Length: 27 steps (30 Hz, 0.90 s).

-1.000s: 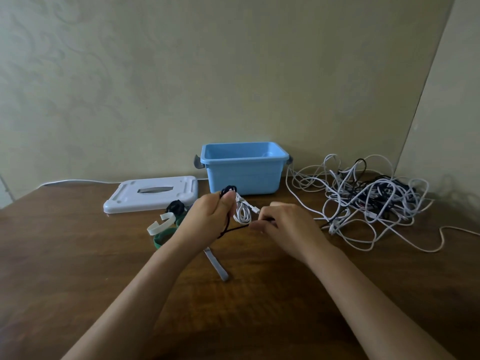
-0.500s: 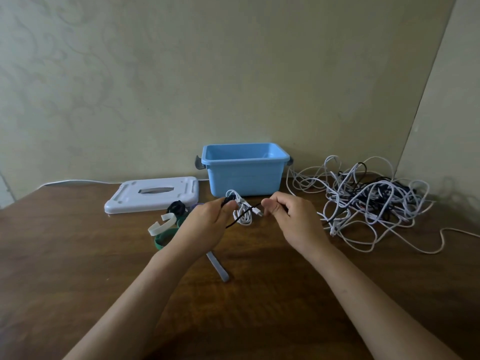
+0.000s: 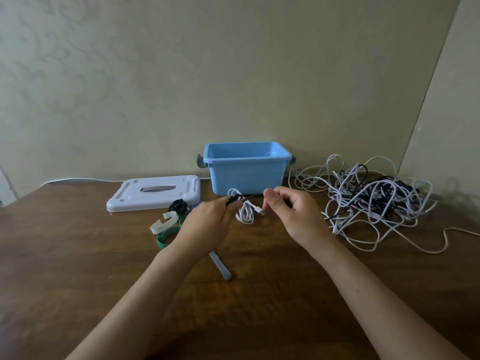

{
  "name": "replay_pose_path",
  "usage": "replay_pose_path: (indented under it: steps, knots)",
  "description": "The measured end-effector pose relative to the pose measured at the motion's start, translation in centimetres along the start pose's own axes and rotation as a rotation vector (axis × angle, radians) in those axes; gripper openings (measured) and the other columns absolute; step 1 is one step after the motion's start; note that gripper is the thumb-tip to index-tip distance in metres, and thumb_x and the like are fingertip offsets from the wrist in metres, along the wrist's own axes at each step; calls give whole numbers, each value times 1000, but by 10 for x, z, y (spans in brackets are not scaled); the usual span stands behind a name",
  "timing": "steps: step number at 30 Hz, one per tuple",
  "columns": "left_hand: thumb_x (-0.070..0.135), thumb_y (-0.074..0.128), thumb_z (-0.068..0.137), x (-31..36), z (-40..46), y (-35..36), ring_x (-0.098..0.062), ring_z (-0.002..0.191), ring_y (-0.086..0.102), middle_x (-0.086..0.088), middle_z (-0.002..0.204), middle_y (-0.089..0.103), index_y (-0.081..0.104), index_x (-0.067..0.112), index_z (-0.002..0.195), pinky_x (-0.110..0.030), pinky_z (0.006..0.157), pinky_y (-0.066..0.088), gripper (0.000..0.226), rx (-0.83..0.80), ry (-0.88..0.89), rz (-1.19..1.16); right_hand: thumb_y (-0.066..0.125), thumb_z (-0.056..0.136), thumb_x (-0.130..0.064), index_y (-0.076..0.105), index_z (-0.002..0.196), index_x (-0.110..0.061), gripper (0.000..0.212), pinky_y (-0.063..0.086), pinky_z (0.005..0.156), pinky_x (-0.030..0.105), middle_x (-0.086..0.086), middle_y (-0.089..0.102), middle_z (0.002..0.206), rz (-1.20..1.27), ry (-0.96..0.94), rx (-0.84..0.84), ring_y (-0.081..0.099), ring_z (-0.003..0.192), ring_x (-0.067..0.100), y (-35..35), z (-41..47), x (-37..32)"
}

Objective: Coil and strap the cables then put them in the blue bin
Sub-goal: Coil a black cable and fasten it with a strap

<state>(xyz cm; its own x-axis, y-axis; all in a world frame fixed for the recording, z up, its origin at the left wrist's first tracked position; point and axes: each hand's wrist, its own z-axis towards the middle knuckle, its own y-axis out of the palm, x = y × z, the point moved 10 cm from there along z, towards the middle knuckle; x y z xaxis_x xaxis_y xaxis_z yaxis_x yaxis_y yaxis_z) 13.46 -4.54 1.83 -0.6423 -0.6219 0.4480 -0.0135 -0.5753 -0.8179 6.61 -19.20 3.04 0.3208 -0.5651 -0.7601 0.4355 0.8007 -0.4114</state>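
Observation:
A small coiled white cable (image 3: 245, 213) hangs in front of the blue bin (image 3: 246, 175), with a black strap (image 3: 237, 198) around its top. My left hand (image 3: 207, 224) pinches the strap and coil at the top. My right hand (image 3: 291, 211) has curled fingers and pinches the strap's free end, which stretches from the coil toward it; the white plug (image 3: 259, 210) sticks out just left of its fingers. The bin stands open against the wall; its inside looks bare from here.
A tangled pile of white and black cables (image 3: 374, 201) lies right of the bin. The white lid (image 3: 155, 192) lies to the left. Loose straps lie near my left wrist: white (image 3: 165, 223), green (image 3: 166, 236), black (image 3: 179, 205), and grey (image 3: 220, 266).
My right hand has moved up and to the right, away from the coil, drawing the black strap out. My left hand lowered slightly with the coil.

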Motion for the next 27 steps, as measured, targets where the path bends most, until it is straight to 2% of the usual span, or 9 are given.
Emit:
replay_pose_path:
  steps: [2, 4, 5, 7, 11, 14, 18, 23, 27]
  knots:
    - [41, 40, 105, -9, 0, -21, -13, 63, 54, 7, 67, 54, 51, 23, 81, -30, 57, 42, 32, 158, -63, -11, 50, 102, -45, 71, 88, -21, 35, 33, 52, 15, -16, 47, 47, -16, 20, -105, 45, 47, 2, 8, -1, 1]
    - [39, 41, 105, -15, -3, -36, -9, 58, 50, 6, 64, 54, 51, 18, 77, -24, 50, 33, 36, 268, -99, -29, 49, 105, -40, 72, 102, -30, 26, 42, 63, 16, -24, 63, 68, -132, 28, -218, 59, 67, -2, 20, -4, 3]
    - [38, 41, 105, -17, -3, -39, -9, 58, 50, 4, 64, 55, 50, 17, 75, -24, 49, 32, 37, 284, -107, -41, 49, 105, -39, 71, 106, -34, 23, 44, 67, 16, -29, 65, 77, -182, 30, -251, 61, 77, -6, 25, -5, 4]
    - [38, 40, 105, -18, -2, -35, -12, 57, 51, 1, 64, 56, 49, 17, 73, -27, 50, 36, 39, 264, -117, -64, 47, 106, -36, 70, 110, -35, 23, 40, 66, 15, -38, 61, 77, -206, 29, -281, 58, 76, -11, 32, -7, 5]
    - [49, 35, 103, -20, -2, -11, -19, 71, 60, -3, 75, 64, 57, 14, 84, -38, 64, 46, 45, 143, -137, -170, 48, 106, -38, 67, 113, -35, 20, 47, 67, 37, -11, 64, 79, -175, -25, -280, 56, 68, 5, 41, -13, -2]
    - [67, 18, 98, -16, -4, 1, -21, 86, 64, -3, 89, 68, 62, 15, 98, -41, 81, 51, 68, 67, -98, -206, 48, 107, -37, 65, 116, -38, 20, 54, 73, 43, -7, 68, 88, -181, -50, -301, 63, 77, 13, 52, -16, -6]
    - [72, 25, 93, -9, -4, 11, -11, 84, 64, 4, 86, 67, 61, 21, 93, -35, 81, 51, 63, -22, -108, -297, 50, 106, -32, 64, 127, -33, 25, 45, 69, 18, -20, 67, 94, -160, -33, -301, 62, 83, -4, 54, -16, -3]
    - [54, 32, 103, -6, -5, 8, -15, 83, 61, -1, 85, 65, 61, 17, 93, -40, 82, 49, 49, 10, -93, -347, 54, 104, -35, 66, 126, -32, 25, 45, 74, 10, -28, 65, 95, -171, -61, -321, 62, 91, -9, 59, -19, -8]
    - [54, 28, 103, -19, -4, -10, -14, 81, 59, -3, 86, 63, 59, 13, 96, -34, 73, 46, 52, 165, -156, -389, 45, 103, -52, 67, 116, -35, 31, 55, 75, 37, -7, 70, 89, -250, 17, -247, 65, 81, 9, 42, -12, 1]
